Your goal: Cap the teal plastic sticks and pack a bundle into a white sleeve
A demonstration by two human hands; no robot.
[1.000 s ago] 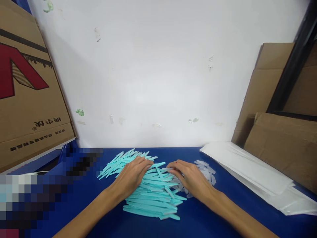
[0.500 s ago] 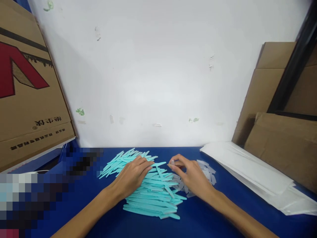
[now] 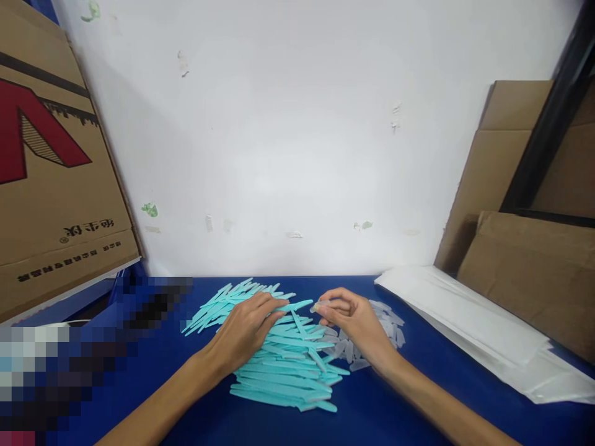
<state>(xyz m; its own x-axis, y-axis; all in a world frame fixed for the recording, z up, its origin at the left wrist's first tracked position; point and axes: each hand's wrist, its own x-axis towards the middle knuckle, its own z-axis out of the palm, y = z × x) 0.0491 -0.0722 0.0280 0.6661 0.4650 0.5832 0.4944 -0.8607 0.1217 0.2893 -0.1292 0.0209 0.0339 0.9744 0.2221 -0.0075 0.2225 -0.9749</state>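
My left hand (image 3: 253, 322) pinches a turquoise stick (image 3: 300, 305) whose narrow tip points right. Between the thumb and fingers of my right hand (image 3: 351, 316) is a small translucent cap (image 3: 319, 306), a short gap away from that tip. Beneath and around my left hand lie many turquoise sticks (image 3: 283, 378), some in a loose heap behind it, others lined up nearer to me. A pile of translucent caps (image 3: 390, 319) lies beside and partly behind my right hand.
The blue table (image 3: 372, 409) meets a white wall (image 3: 279, 155). White sheets (image 3: 474, 316) lie on the right, by cardboard (image 3: 525, 266) and a black post (image 3: 548, 118). A large printed carton (image 3: 56, 204) stands on the left. The lower left is pixelated.
The cap in my right hand has turned from upright to lying sideways, and its fingers have shifted around it. The stick in my left hand has barely moved.
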